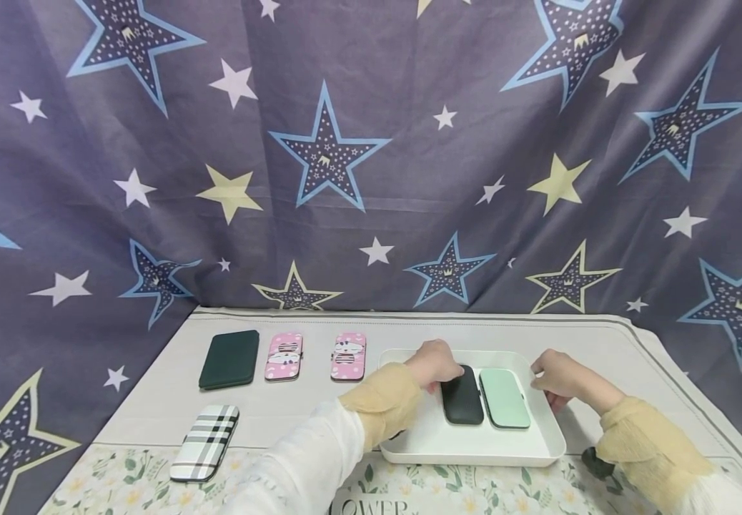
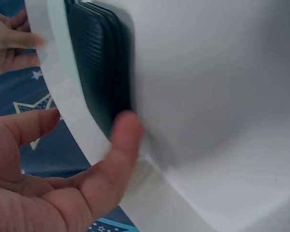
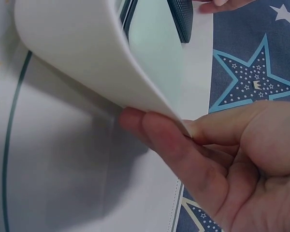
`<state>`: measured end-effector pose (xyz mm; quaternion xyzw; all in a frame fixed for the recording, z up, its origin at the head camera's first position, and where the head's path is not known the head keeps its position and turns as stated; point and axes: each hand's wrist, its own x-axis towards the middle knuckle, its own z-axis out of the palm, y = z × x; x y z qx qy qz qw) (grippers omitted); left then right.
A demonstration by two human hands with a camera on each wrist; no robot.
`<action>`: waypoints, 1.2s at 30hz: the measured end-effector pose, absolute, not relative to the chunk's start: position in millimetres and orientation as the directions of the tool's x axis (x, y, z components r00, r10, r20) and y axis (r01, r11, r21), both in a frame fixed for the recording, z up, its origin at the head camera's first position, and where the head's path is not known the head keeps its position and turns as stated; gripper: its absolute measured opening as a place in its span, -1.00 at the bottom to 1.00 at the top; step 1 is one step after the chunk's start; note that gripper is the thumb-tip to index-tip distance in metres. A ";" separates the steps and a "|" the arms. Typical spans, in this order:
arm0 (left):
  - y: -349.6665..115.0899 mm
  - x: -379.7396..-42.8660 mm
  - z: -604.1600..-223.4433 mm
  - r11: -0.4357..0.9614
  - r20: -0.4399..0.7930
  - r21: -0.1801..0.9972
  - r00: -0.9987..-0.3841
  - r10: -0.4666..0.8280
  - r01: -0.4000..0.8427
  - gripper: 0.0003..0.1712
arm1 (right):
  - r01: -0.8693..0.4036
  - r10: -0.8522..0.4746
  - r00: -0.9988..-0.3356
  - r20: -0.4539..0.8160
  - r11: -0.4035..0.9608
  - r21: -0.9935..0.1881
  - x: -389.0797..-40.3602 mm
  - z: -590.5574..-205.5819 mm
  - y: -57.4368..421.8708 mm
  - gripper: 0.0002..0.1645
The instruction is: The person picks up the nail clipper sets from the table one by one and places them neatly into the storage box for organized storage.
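White left sleeve (image 1: 300, 458) foremost. Rectangular white plastic-looking tray (image 1: 474, 459), toward right edge of surface (image 1: 583, 336): probably light, stiff; hold by opposite rims. Right hand (image 1: 567, 379): fingers pinching right rim. Left hand (image 1: 434, 363): fingers spread beside oblong black leather-look case (image 1: 463, 400).

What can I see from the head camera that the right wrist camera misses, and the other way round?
Only the head view: a dark green case, two pink cases and a plaid case, all lying on the table.

Only the right wrist view: a close look, from outside the white tray, at how the right hand pinches its rim between fingers and thumb.

Both: the tray, the black case and mint case inside it, both hands (the left hand barely in the wrist view), and the starry cloth.
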<state>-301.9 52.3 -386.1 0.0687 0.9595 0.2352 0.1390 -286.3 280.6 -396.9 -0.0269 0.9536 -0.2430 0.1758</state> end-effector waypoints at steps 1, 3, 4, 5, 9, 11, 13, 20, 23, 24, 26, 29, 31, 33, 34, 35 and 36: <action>51.1 -299.8 -383.8 0.879 -0.231 0.468 -0.948 0.221 0.091 -0.61 | 0.036 -0.136 -0.936 -0.324 0.880 -0.473 -286.4 -396.9 280.6 -0.74; 49.2 -294.5 -378.1 0.874 -0.201 0.460 -0.940 0.275 0.157 -0.51 | 0.037 -0.136 -0.935 -0.326 0.880 -0.474 -286.4 -396.5 280.5 -0.74; 48.7 -291.5 -375.0 0.870 -0.186 0.455 -0.936 0.299 0.188 -0.44 | 0.034 -0.139 -0.935 -0.325 0.880 -0.474 -286.6 -396.4 280.7 -0.73; 48.5 -288.3 -371.9 0.867 -0.170 0.449 -0.932 0.320 0.216 -0.37 | 0.034 -0.139 -0.936 -0.325 0.880 -0.474 -286.7 -396.4 280.8 -0.73; 48.3 -274.3 -359.4 0.871 -0.129 0.402 -0.924 0.360 0.283 -0.18 | 0.032 -0.137 -0.937 -0.321 0.882 -0.470 -286.9 -396.0 280.7 -0.73; 46.8 -267.7 -354.0 0.876 -0.114 0.380 -0.925 0.363 0.297 -0.16 | 0.031 -0.136 -0.938 -0.319 0.884 -0.467 -286.4 -396.2 280.5 -0.76; 43.8 -262.3 -349.6 0.876 -0.088 0.360 -0.924 0.373 0.320 -0.16 | 0.028 -0.136 -0.939 -0.316 0.885 -0.465 -286.1 -396.5 280.3 -0.77; 19.2 -250.2 -343.6 0.791 0.075 0.417 -0.884 0.461 0.448 -0.13 | 0.019 -0.146 -0.939 -0.311 0.882 -0.471 -285.1 -397.2 281.0 -0.79; 5.4 -245.6 -344.1 0.756 0.165 0.426 -0.864 0.476 0.497 -0.13 | 0.012 -0.154 -0.938 -0.310 0.881 -0.472 -285.0 -396.6 281.4 -0.81; 0.8 -243.9 -344.2 0.751 0.192 0.418 -0.858 0.477 0.511 -0.13 | 0.007 -0.158 -0.938 -0.309 0.881 -0.472 -285.2 -396.5 281.6 -0.82; -8.2 -240.0 -343.6 0.749 0.243 0.396 -0.847 0.472 0.531 -0.14 | 0.004 -0.160 -0.938 -0.307 0.881 -0.473 -285.1 -396.2 281.6 -0.82; -20.9 -234.6 -341.9 0.767 0.300 0.346 -0.838 0.455 0.541 -0.13 | 0.005 -0.159 -0.939 -0.306 0.881 -0.473 -285.1 -396.6 281.5 -0.82; -28.8 -230.2 -340.0 0.785 0.327 0.307 -0.834 0.444 0.538 -0.13 | 0.009 -0.154 -0.940 -0.305 0.881 -0.472 -284.9 -396.9 281.3 -0.83; -36.6 -225.9 -338.8 0.802 0.345 0.270 -0.831 0.436 0.533 -0.12 | 0.003 -0.157 -0.941 -0.301 0.883 -0.470 -284.9 -397.0 281.3 -0.84; -40.4 -223.5 -338.3 0.809 0.354 0.253 -0.829 0.434 0.531 -0.12 | 0.000 -0.159 -0.941 -0.299 0.884 -0.468 -284.9 -397.1 281.3 -0.84; -44.1 -221.1 -337.9 0.814 0.361 0.239 -0.827 0.431 0.529 -0.12 | -0.004 -0.161 -0.941 -0.298 0.885 -0.466 -284.9 -397.0 281.3 -0.84; -47.8 -218.7 -337.4 0.820 0.366 0.225 -0.826 0.429 0.526 -0.12 | -0.004 -0.161 -0.941 -0.297 0.884 -0.467 -284.8 -397.3 281.1 -0.85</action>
